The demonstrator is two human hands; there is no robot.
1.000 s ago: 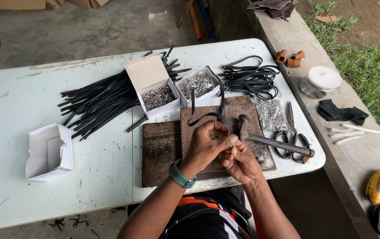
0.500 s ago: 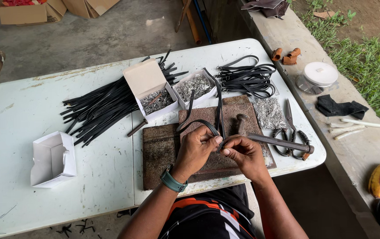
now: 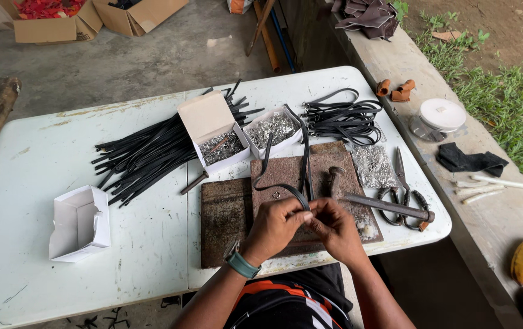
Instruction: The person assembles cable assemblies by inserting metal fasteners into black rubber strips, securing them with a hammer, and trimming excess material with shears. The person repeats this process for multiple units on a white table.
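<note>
Both hands met over the near edge of the rusty metal slab [image 3: 334, 167] that lay on the white table [image 3: 42, 170]. The left hand [image 3: 273, 224] had its fingers curled and pinched a black strap [image 3: 283, 186] near its folded end, and the right hand [image 3: 333, 226] pinched the same strap from the other side, fingertips touching those of the left. From the hands the strap looped up across the slab, both of its long ends running toward the far edge of the slab. A hammer [image 3: 383, 204] lay on the slab just right of the hands, its handle pointing to the right, and scissors [image 3: 403, 186] lay beside the slab's right edge, under the handle. A clear bag of small silver bits [image 3: 372, 164] sat at the slab's right side. Beyond the slab's far edge stood two open white boxes of metal pieces [image 3: 246, 137]. Left of those boxes a pile of straight black strips [image 3: 146, 155] spread over the table, and right of them lay a bundle of looped straps [image 3: 343, 119]. An empty white box [image 3: 79, 222] stood well to the left of the slab. A teal wristband [image 3: 240, 262] circled the left wrist.
</note>
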